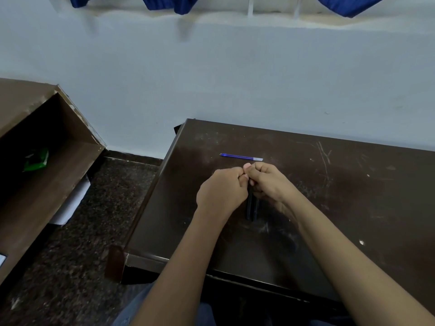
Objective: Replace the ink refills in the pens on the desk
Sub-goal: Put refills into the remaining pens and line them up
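Note:
A blue ink refill [241, 157] with a clear end lies flat on the dark brown desk [329, 184], just beyond my hands. My left hand [221, 188] and my right hand [268, 182] meet over the middle of the desk, fingers curled and touching each other. Between them stand two dark pen barrels [252, 207], side by side, with their lower ends near the desk. Both hands close around the upper part of the pens; that part is hidden by my fingers.
A brown open shelf unit [47, 161] stands on the left with a green packet [36, 160] inside. Dark speckled floor [94, 220] separates it from the desk. A pale wall runs right behind the desk, with blue curtains [174, 3] above.

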